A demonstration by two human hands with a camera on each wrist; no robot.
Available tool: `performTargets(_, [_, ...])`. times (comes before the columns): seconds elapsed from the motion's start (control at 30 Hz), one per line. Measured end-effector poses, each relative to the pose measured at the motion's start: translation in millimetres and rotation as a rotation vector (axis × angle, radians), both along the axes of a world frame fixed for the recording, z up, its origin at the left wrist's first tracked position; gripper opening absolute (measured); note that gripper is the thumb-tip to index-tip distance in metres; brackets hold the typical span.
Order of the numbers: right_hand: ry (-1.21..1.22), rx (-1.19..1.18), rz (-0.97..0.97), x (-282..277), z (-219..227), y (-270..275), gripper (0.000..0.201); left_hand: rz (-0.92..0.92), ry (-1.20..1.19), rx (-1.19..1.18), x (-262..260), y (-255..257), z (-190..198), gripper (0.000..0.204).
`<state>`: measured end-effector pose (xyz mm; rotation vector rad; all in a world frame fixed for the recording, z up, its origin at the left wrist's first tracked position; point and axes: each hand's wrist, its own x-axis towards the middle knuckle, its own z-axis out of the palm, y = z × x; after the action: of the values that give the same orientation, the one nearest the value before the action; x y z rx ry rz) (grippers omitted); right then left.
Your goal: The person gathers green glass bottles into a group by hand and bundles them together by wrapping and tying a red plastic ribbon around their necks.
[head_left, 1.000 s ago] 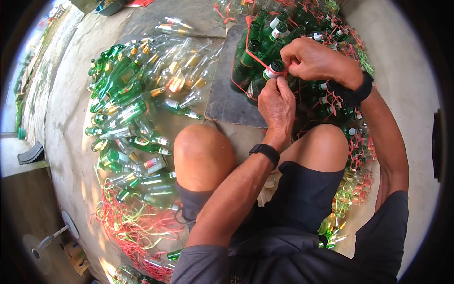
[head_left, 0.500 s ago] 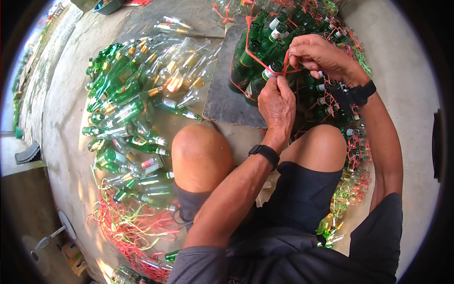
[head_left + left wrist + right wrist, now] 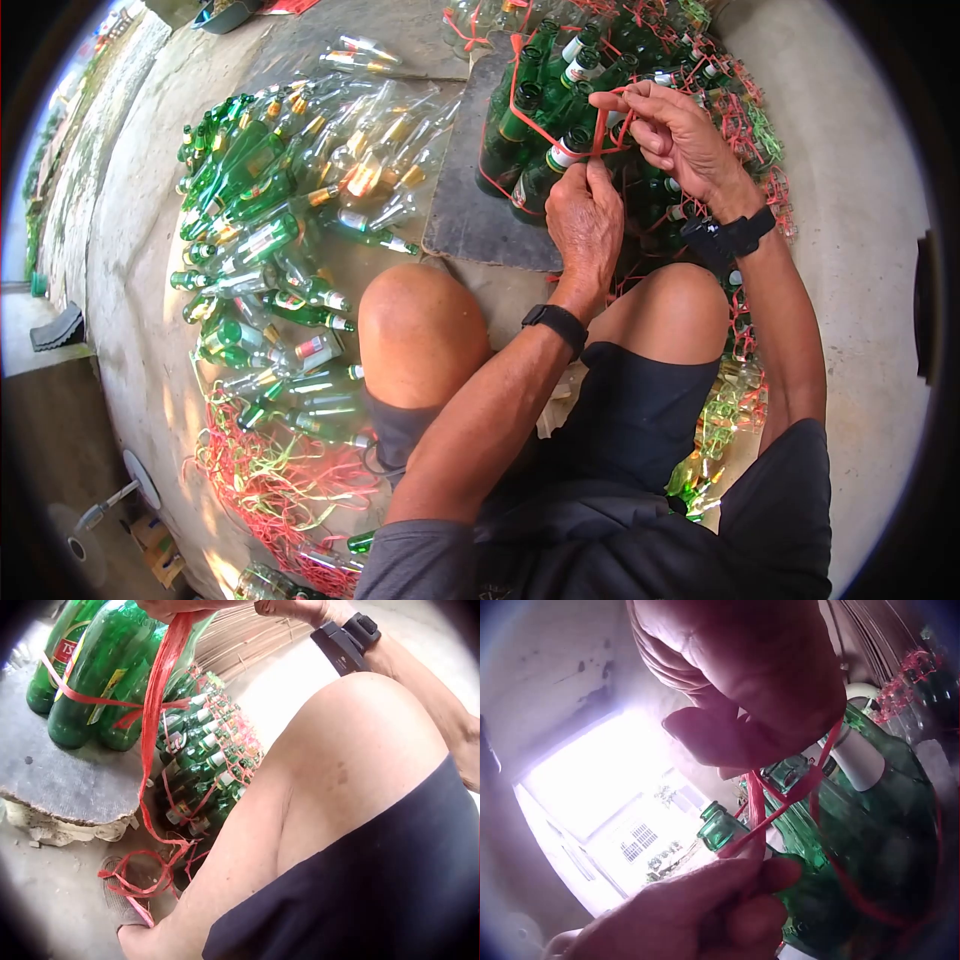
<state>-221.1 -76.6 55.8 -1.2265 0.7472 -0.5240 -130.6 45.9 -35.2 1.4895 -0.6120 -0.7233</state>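
Note:
Several green glass bottles (image 3: 535, 185) stand upright in a bundle on a dark board (image 3: 470, 205), with red plastic strap (image 3: 543, 133) running round them. My left hand (image 3: 585, 225) pinches the strap close against a bottle neck at the bundle's near corner. Above and to its right, my right hand (image 3: 685, 140) holds a raised loop of the same strap, its index finger stretched toward the bottle tops. In the left wrist view a long tail of strap (image 3: 154, 712) hangs from the left hand to the ground. The right wrist view has the strap crossing between both hands, beside bottle mouths (image 3: 721, 831).
Loose green and clear bottles (image 3: 265, 240) lie in a wide pile on the left. Behind my right hand stand more strapped bottles (image 3: 202, 750). A tangle of red and green strap (image 3: 285, 470) lies at lower left. My bent knees (image 3: 425, 330) flank the left forearm.
My right hand opened out from a tight curl near the bottle neck and moved up and right, drawing the strap into a loop. The left hand keeps its pinch at the neck.

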Motion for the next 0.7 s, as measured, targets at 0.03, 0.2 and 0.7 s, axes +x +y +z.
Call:
performTargets(0.03, [0.038,-0.052,-0.003,-0.7,-0.2,1.3,0.014,-0.004,0.006,-0.005,-0.3,-0.3,-0.1,0.039])
performTargets(0.2, [0.076,-0.219,-0.065,0.1,-1.1,11.0,0.01,-0.008,-0.004,-0.02,-0.8,0.0,4.6,0.038])
performTargets(0.7, [0.363,-0.664,0.105,21.1,-9.0,-10.1,0.018,-0.045,0.06,-0.022,-2.6,-6.5,-1.2,0.041])
